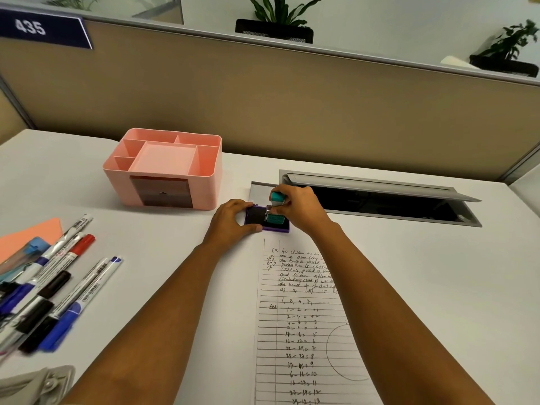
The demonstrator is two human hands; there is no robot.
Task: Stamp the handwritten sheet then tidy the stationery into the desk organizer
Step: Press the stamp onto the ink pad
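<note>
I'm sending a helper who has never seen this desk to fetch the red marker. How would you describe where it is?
Start at the pink plastic desk organizer near the beige partition, then look toward the desk's near left edge, where a fan of white-barrelled markers lies. The red-capped white marker sits near the top of that pile; it alone has a red cap, its neighbours being blue or black.

At the centre of the frame the right hand [298,207] presses a teal stamp [274,211] onto a purple ink pad [267,222], which the left hand [233,222] steadies. The handwritten sheet [301,331] lies just below. A pink organizer [163,168] stands upper left; markers [58,287] lie at the left edge.
</note>
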